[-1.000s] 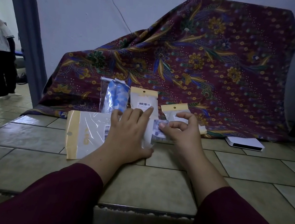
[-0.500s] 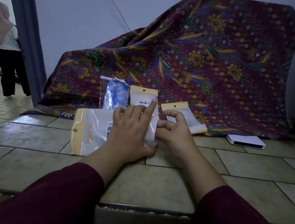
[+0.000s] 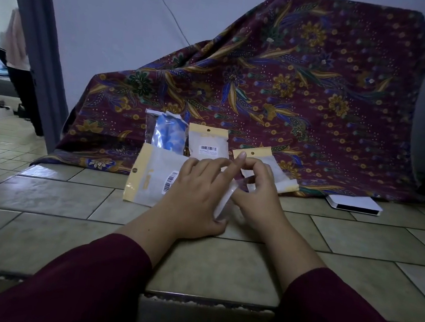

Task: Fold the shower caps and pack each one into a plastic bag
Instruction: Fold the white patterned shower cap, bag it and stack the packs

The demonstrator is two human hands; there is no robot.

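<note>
Moved: since a second ago we see the bag (image 3: 153, 177) slid right and turned a little, its yellow end now near the left of the hands; the blue-patterned cap we saw at the bag's mouth then is out of sight now.
Left hand: our left hand (image 3: 195, 199) lies flat on the bag's right half, fingers straight and spread, the index finger raised toward the far side, the thumb at the bag's open right edge.
Right hand: our right hand (image 3: 255, 194) sits at the bag's mouth with fingers curled; they seem to pinch the clear edge, though we cannot tell what else they hold.
Cap: we cannot see it; whether it is inside the bag under the left hand we cannot tell.
Bag: flat on the tile floor (image 3: 61, 221), barcode just left of the left hand.
Far row: a packed blue cap (image 3: 168, 135) leans on the cloth (image 3: 297, 91), a second pack (image 3: 208, 144) just right of it, a third pack (image 3: 282, 181) behind the right hand.
Right: a white box (image 3: 354, 203) on the floor at the cloth's edge.
Far left: a person (image 3: 16, 51) stands beyond the doorway, blurred.
Near: our dark red sleeves (image 3: 73, 286).
</note>
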